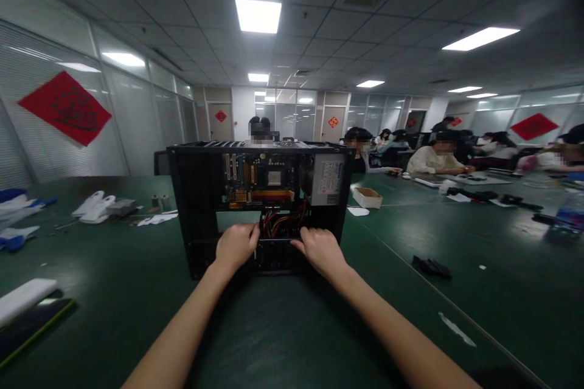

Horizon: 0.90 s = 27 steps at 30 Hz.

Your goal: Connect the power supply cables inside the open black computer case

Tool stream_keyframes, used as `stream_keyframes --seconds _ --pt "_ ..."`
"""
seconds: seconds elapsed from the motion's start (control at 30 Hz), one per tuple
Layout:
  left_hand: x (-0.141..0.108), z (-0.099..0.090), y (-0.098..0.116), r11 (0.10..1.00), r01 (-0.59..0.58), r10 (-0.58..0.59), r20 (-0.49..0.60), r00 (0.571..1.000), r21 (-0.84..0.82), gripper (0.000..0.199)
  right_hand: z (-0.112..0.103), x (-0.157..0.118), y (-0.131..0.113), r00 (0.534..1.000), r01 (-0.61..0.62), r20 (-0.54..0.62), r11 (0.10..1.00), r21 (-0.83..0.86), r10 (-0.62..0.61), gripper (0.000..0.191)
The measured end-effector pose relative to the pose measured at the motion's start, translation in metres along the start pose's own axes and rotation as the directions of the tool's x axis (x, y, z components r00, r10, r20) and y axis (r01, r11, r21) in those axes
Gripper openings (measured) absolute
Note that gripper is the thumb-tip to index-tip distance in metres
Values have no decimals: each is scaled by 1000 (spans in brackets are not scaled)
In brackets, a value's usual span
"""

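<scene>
A black computer case (196,194) stands on the green table (274,328) with its open side towards me. Inside it show a motherboard (255,177), a silver power supply (327,179) at the upper right and a bundle of red, yellow and black cables (285,223). My left hand (233,247) is closed round the edge of the metal crossbar in the lower part of the case. Further right on that same bar, my right hand (322,249) is closed too, its thumb along the front. The fingertips of both hands are hidden behind the metal.
On the left lie white objects (94,206), a grey block (121,207) and a dark tablet-like slab with a green edge (34,325). To the right are a small open box (367,197) and a black crumpled item (431,266). Several people sit at tables behind.
</scene>
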<state>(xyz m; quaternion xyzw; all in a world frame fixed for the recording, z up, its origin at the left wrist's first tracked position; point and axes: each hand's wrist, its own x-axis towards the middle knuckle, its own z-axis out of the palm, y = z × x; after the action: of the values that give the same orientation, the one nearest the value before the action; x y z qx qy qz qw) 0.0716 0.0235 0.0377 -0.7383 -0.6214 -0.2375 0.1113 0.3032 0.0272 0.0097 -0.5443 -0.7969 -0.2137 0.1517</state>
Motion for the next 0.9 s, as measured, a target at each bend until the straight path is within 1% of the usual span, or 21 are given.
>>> stream_keyframes --seconds 0.1,0.17,0.27,0.37,0.47,0.57,0.6,0.67,0.73,0.8,0.87,0.9 --pt "3 2 1 988 142 -145 -53 988 -66 55 -2 1 -5 999 -30 15 999 -30 30 40" --pt "9 0 -1 968 213 -222 -55 974 -134 57 -4 1 -8 999 -30 24 999 -41 31 39" --pt "17 -3 -8 943 260 -273 -38 961 -208 57 -7 -3 -17 999 -46 26 997 -54 47 38" --pt "23 -5 -21 920 289 -306 -28 952 -265 57 -13 -10 -33 995 -83 42 994 -75 86 39" --pt "29 -6 -38 909 283 -301 -15 953 -306 57 -23 -17 -56 992 -88 81 991 -100 96 33" --pt "34 -5 -58 915 250 -265 -4 964 -317 55 -34 -22 -82 992 -45 108 992 -121 58 25" --pt "35 -4 -65 917 228 -242 -3 970 -327 54 -37 -23 -93 993 -26 113 992 -122 40 25" --pt "38 -3 -80 918 162 -181 -18 983 -363 55 -42 -24 -117 992 3 125 993 -120 12 31" --pt "40 -3 -94 911 118 -147 -44 988 -395 56 -45 -22 -144 990 6 141 993 -121 11 41" --pt "42 -4 -107 900 103 -139 -56 989 -423 57 -50 -19 -171 987 23 163 995 -101 -6 44" --pt "43 -10 -116 875 114 -153 -45 987 -470 54 -56 -15 -193 991 61 124 995 -79 -50 43" --pt "44 -15 -120 853 133 -170 -27 985 -505 51 -59 -12 -202 989 111 102 992 -59 -105 41"
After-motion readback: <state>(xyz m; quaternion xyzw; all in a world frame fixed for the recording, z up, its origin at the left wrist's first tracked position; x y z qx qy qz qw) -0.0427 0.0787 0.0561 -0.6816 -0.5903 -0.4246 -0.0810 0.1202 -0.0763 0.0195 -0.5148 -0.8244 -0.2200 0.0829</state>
